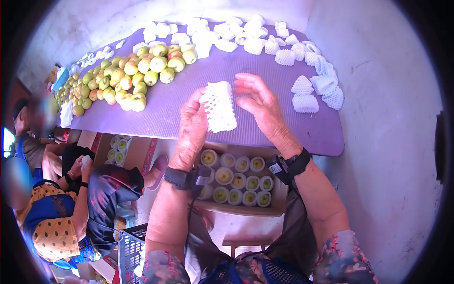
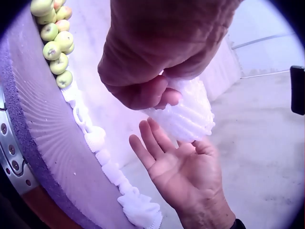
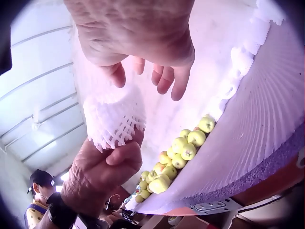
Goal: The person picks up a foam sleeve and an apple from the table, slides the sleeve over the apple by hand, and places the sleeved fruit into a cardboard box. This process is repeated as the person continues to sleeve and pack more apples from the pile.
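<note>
1. While the left hand (image 1: 194,118) pinched a white foam net (image 1: 220,108) between thumb and curled fingers, the right hand (image 1: 259,99) stood just beside it, thumb apart and fingers loosely bent, with hold of nothing.
2. The foam net was between the two hands, raised above the near edge of a table with a purple cover (image 1: 163,106), its mesh standing out past the left thumb.
3. Beyond the left hand and off to its left, a big heap of green and reddish apples (image 1: 137,71) lay on the cover.
4. Farther out past both hands, more white nets (image 1: 224,33) ran along the back of the table; another bunch (image 1: 305,94) lay to the right of the right hand.
5. Below the hands, under the table's near edge, a cardboard box (image 1: 246,208) held rows of wrapped apples (image 1: 223,176), each sitting in its own white net.
6. Both wrists behind the hands wore black straps (image 1: 177,177).
7. Well to the left of the left hand, a seated person in a spotted top (image 1: 56,236) held something small and white, too small to make out.
</note>
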The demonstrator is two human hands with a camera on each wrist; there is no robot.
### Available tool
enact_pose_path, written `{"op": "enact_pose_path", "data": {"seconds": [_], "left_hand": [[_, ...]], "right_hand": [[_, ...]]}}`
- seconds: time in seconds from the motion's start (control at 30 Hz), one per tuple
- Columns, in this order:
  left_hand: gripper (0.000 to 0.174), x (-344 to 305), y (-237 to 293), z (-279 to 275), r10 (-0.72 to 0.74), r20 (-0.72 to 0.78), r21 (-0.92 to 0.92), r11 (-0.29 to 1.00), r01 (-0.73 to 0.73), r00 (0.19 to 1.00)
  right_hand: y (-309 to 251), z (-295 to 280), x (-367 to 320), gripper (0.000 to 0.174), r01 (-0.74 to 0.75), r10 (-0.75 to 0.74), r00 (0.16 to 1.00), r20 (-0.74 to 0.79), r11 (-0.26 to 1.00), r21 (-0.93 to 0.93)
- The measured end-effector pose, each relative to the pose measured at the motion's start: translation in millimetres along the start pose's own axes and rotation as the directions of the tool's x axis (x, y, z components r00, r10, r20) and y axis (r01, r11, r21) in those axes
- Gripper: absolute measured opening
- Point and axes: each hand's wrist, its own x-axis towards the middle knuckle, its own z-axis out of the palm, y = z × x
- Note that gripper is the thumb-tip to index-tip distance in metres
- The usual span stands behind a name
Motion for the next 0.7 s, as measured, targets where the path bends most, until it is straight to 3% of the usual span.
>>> {"op": "enact_pose_path", "data": {"seconds": [0.13, 0.23, 0.33, 0.4, 0.43, 0.5, 0.6, 0.7], "left_hand": [[0.035, -5, 2, -2, -0.123, 0.096, 0.023, 0.992, 0.122, 0.988], [0.034, -3, -11, -12, -0.088, 0.111, 0.043, 0.996, 0.083, 0.990], [0.030, -1, -18, -16, -0.081, 0.162, -0.296, 0.947, 0.127, 0.983], [0.024, -6, -10, -9, -0.085, 0.074, 0.001, 0.996, 0.085, 0.994], [0.019, -9, 9, -2, -0.184, 0.059, 0.121, 0.977, 0.176, 0.981], [0.018, -7, 10, 0, -0.203, 0.046, 0.118, 0.973, 0.197, 0.978], [0.019, -8, 15, -1, -0.262, 0.064, 0.165, 0.954, 0.249, 0.963], [0.020, -7, 12, -3, -0.279, 0.086, 0.185, 0.948, 0.260, 0.956]], "right_hand": [[2, 7, -4, 0.045, 0.016, -0.020, 0.998, 0.064, 0.997, 0.070], [10, 9, -6, 0.041, 0.031, -0.036, 0.997, 0.065, 0.997, 0.072], [9, 10, -5, 0.034, 0.019, -0.023, 0.997, 0.071, 0.998, 0.054], [11, 5, -3, 0.034, 0.014, -0.020, 0.995, 0.099, 0.998, 0.053], [11, 5, -3, 0.033, -0.008, 0.001, 0.994, 0.112, 0.998, 0.061], [6, 3, -3, 0.032, -0.056, 0.049, 0.992, 0.116, 0.997, 0.060], [4, 4, -5, 0.034, 0.016, -0.012, 0.988, 0.157, 1.000, -0.023], [-8, 11, -9, 0.037, -0.050, 0.059, 0.978, 0.201, 0.997, -0.050]]}}
